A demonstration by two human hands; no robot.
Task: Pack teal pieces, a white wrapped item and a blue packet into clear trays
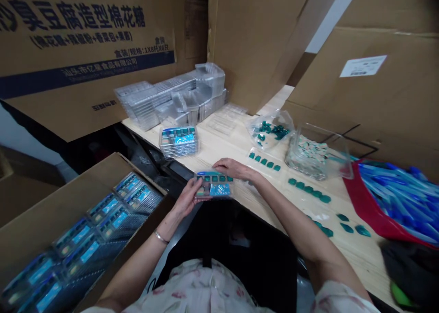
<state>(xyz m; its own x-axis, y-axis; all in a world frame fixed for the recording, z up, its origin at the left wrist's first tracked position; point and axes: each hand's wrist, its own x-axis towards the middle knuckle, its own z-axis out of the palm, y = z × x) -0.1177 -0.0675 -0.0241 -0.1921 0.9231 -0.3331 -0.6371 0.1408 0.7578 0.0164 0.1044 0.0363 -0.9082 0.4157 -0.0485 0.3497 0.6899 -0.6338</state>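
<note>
Floral blouse (192,290), left hand (185,198) and right hand (231,168) gripping clear plastic tray (213,185)

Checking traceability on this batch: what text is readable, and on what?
"豆腐造型棉花糖": large print on the carton at top left; characters before it are unclear.
"汕头市亿星食品有限公司": on that carton's blue band.
Other small lines on that carton: too blurred to quote.
White label on the right-hand carton: too small to read.
Cards in the clear blister tray: too blurred to read.
</note>
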